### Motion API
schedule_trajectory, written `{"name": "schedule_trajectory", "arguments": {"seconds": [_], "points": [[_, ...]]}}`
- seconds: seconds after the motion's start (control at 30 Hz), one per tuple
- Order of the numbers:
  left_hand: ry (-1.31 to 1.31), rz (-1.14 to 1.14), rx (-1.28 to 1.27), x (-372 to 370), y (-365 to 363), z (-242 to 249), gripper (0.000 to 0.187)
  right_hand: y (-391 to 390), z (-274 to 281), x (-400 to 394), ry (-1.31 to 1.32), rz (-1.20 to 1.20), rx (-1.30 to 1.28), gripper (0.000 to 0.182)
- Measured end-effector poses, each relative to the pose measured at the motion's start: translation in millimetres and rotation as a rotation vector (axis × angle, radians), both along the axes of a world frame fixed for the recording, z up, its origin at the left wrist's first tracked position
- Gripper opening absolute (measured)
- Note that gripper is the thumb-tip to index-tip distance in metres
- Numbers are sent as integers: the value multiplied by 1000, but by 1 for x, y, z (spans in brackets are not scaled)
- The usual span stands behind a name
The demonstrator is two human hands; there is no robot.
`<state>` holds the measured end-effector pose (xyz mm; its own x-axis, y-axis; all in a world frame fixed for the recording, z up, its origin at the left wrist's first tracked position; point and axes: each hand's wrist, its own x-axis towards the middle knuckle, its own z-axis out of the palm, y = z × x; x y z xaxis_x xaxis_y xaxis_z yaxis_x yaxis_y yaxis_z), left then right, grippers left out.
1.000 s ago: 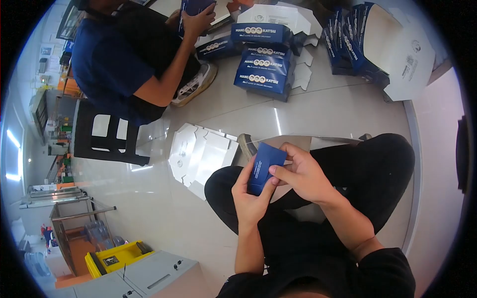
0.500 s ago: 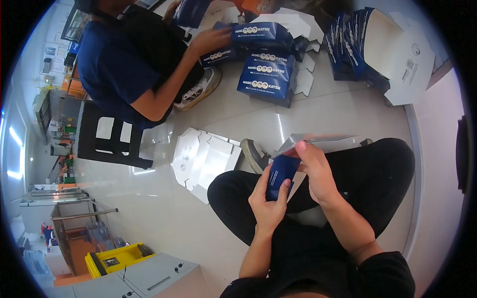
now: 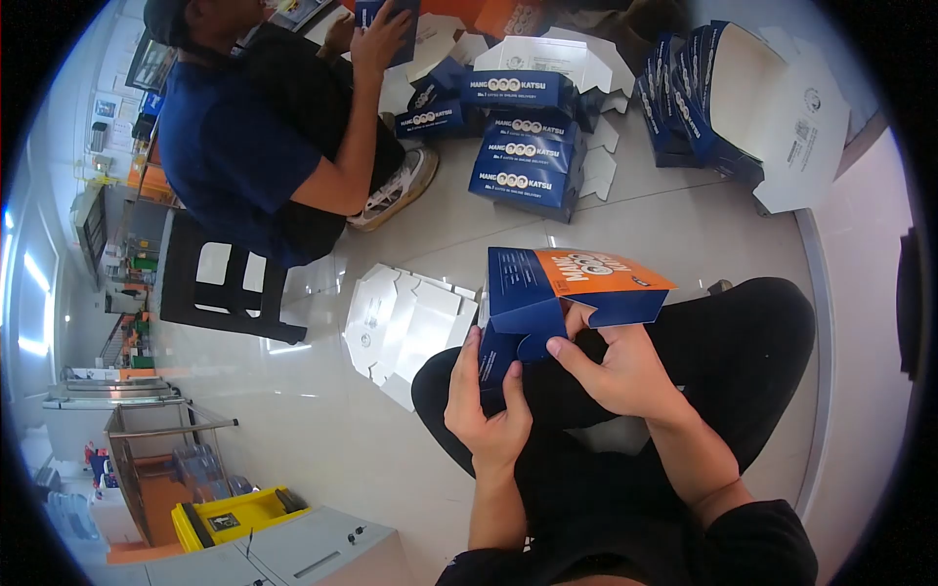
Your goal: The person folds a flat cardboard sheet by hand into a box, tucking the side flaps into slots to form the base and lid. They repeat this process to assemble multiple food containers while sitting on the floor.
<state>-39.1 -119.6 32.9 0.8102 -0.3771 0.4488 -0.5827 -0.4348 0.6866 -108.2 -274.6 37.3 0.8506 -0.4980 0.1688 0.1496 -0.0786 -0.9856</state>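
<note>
Above my lap I hold a partly folded cardboard food box (image 3: 532,293), blue on its sides with an orange printed lid. My left hand (image 3: 489,415) grips a blue side panel between thumb and fingers. On the other side, my right hand (image 3: 620,376) pinches a blue flap, its fingers partly hidden behind the card. Flat white box blanks (image 3: 410,327) lie on the floor just left of my knee.
Folded blue boxes (image 3: 523,181) stand stacked ahead, and more open boxes (image 3: 694,93) lean together at the right. A seated co-worker (image 3: 244,146) holds a blue box (image 3: 396,29). A black stool (image 3: 181,283) and a yellow bin (image 3: 234,518) are at the left.
The box in my hands has turned, so its orange lid and blue sides now face me. My left hand has shifted left and down. The co-worker's arm has lifted from the stack to a held box.
</note>
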Motion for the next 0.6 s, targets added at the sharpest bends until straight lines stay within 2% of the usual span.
{"name": "schedule_trajectory", "arguments": {"seconds": [0.03,0.13,0.27,0.43,0.6], "points": [[-27,-19,24,1,1,3,49,-3,5,0,30,-38,-143,14],[-51,-61,32,4,5,7,48,-10,9,-1,67,-26,-200,16],[-101,-83,58,7,5,11,47,-12,15,-3,158,-7,-130,20],[-106,-65,56,7,4,15,43,-16,13,-2,41,-65,-289,15],[-113,-135,69,15,7,22,43,-25,18,-6,107,-6,-222,17]]}}
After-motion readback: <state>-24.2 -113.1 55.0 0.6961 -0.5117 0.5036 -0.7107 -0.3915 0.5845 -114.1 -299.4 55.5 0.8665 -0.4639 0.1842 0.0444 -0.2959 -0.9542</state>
